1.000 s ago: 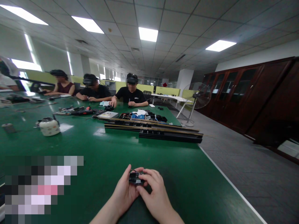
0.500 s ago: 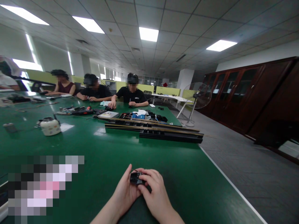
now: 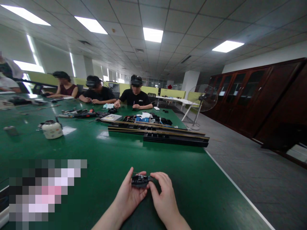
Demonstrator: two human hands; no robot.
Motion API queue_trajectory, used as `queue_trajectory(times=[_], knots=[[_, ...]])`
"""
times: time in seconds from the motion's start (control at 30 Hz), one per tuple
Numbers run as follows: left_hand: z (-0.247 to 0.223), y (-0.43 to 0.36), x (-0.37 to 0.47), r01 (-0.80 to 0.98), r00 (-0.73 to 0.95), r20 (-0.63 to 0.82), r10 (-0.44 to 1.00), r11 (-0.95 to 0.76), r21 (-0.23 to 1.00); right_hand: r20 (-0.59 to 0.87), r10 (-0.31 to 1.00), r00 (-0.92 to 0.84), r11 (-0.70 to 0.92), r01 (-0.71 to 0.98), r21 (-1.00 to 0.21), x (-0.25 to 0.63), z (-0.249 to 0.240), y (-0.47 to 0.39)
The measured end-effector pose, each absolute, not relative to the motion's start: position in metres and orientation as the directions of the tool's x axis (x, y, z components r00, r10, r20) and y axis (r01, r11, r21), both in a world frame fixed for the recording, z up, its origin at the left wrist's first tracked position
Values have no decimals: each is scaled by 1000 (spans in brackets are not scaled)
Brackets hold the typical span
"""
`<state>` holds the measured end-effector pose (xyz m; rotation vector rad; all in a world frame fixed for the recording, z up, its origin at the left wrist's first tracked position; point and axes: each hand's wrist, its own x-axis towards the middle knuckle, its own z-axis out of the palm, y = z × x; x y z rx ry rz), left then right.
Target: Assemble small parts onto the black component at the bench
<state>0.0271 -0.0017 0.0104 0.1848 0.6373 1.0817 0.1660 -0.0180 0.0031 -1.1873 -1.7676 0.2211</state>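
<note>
A small black oblong device [image 3: 140, 181] with shiny metallic parts along its open top side rests across the fingers of my left hand [image 3: 128, 196]. My left thumb stands up at the device's left end, and my fingers curl under it. At its right end, the thumb and forefinger of my right hand [image 3: 164, 195] pinch the device's edge. A thin wire or rod seems to run along its upper side. What exactly the device is I cannot make out. Both hands are held above the near part of the green table [image 3: 100, 179].
Long black rails [image 3: 176, 139] with thin brass-coloured rods lie across the table ahead. Beyond them sits a box of mixed parts [image 3: 146, 118]. A white pot [image 3: 52, 129] and a grey cylinder [image 3: 11, 130] stand to the left. Several people sit along the far side.
My right hand has shifted slightly right, from the device's top to its right end. The device has turned in my left hand, showing more of its long side. A co-worker's hand across the table has lifted.
</note>
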Motion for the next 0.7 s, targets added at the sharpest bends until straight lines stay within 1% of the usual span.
queue_trajectory(times=[0.13,0.37,0.7], knots=[[12,-2,27,-753,334,-401,853,498,431,617,787,-8,481,636,-604,169,0,-15],[12,0,25,-755,339,-408,848,504,419,590,803,82,403,654,-640,175,-5,-7],[10,0,23,-757,351,-399,847,508,411,627,755,192,338,706,-622,181,-3,-5]])
